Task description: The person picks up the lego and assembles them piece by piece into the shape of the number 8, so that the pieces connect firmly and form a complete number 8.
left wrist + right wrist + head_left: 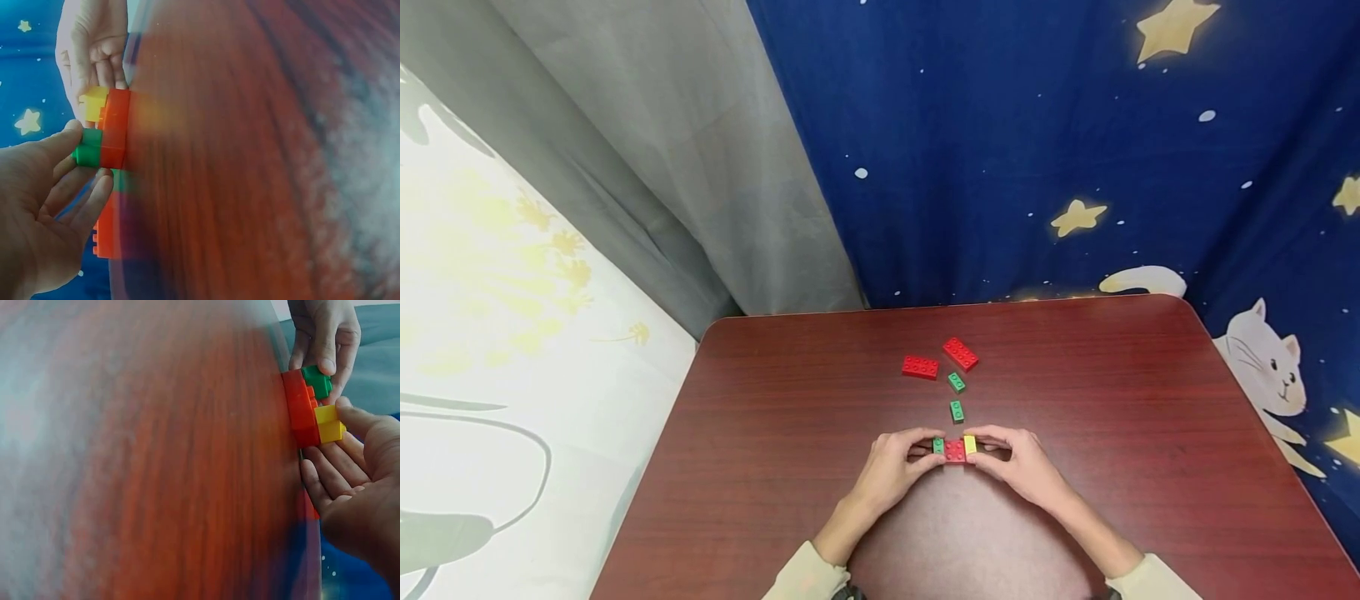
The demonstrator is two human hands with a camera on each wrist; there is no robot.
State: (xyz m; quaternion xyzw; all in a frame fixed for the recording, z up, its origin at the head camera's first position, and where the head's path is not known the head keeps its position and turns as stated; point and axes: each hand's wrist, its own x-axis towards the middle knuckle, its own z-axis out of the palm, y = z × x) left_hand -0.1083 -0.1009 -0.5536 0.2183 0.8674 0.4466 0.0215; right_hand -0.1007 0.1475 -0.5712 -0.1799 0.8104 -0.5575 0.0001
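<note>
A red building brick [955, 451] lies on the table near its front middle, studs up. On its left end sits a small green brick [938, 446], which my left hand [891, 467] pinches between thumb and fingers. A yellow brick [971, 444] sits on the right end, with my right hand [1022, 465] pinching it the same way. Red studs show between the two. In the right wrist view the yellow brick [329, 423] and the green brick [317, 382] both stand on top of the red one [300, 409].
Beyond the hands lie two loose green bricks, a nearer one [957, 412] and a farther one [956, 382]. Two red bricks lie farther back, one at left [921, 367] and one at right [960, 353]. The brown table [790, 392] ends at a curtain [985, 167].
</note>
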